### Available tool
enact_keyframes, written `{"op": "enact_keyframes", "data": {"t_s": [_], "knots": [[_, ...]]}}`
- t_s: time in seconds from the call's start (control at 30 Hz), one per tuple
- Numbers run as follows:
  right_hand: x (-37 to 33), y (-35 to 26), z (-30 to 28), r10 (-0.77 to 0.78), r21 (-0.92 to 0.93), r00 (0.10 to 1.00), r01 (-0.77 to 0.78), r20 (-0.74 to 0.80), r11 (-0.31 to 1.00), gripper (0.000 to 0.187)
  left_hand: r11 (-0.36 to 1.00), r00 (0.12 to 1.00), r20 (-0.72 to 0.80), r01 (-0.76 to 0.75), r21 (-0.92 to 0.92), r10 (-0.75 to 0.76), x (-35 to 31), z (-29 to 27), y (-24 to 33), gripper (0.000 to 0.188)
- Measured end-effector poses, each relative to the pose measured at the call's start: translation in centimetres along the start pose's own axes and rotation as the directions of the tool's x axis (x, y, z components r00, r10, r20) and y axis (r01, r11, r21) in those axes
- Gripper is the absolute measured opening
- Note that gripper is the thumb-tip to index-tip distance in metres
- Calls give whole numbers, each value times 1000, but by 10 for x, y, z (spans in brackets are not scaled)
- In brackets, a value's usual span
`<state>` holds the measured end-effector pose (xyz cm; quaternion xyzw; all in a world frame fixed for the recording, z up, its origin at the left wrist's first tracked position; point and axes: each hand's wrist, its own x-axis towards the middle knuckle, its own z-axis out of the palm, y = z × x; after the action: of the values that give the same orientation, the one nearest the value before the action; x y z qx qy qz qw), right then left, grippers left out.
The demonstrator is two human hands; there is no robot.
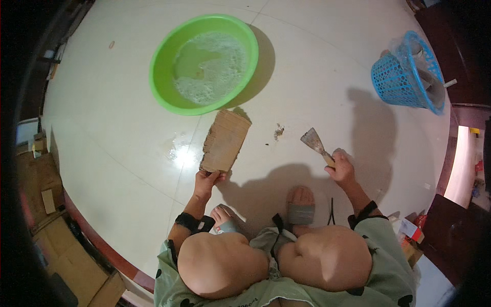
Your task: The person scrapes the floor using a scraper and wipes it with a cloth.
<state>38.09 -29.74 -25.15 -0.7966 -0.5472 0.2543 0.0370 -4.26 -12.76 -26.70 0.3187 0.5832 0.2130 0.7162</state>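
My left hand [207,183] pinches the near end of a torn piece of brown cardboard [225,142], which tilts out over the tiled floor. In my right hand [341,168] is a putty knife [316,143], its wooden handle wrapped by my fingers and its worn, stained metal blade pointing forward and left. Between the two lies a small patch of dark debris [279,132] on the floor, apart from both the blade and the cardboard. A bright green basin [158,77] holding sudsy water stands just beyond the cardboard.
A blue perforated basket [388,77] with a plastic bag liner stands at the far right. Cardboard boxes [66,256] line the left side. Packages [409,230] lie at the lower right. My sandaled feet [300,204] rest on the pale floor tiles [128,128].
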Motion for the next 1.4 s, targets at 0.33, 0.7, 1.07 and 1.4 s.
{"op": "enact_keyframes", "data": {"t_s": [0.33, 0.7, 1.07, 1.4], "knots": [[-19, -71, 9, -18, 343, 984, -45, 179, 938, 33, 1000, 999, 37, 26, 2, -26, 5, 37, 3, 12], [51, -139, -43, -364, 97, 902, 351, 232, 931, 27, 996, 999, 21, 46, -77, -45, 4, 53, 13, 14], [122, -174, -125, -450, -382, 828, 556, 334, 739, 27, 985, 996, 0, 88, -150, -89, 0, 66, 6, 13], [117, -91, -135, -483, -119, 867, 496, 127, 860, 25, 985, 997, -44, 48, -165, -56, -2, 66, 11, 17]]}}
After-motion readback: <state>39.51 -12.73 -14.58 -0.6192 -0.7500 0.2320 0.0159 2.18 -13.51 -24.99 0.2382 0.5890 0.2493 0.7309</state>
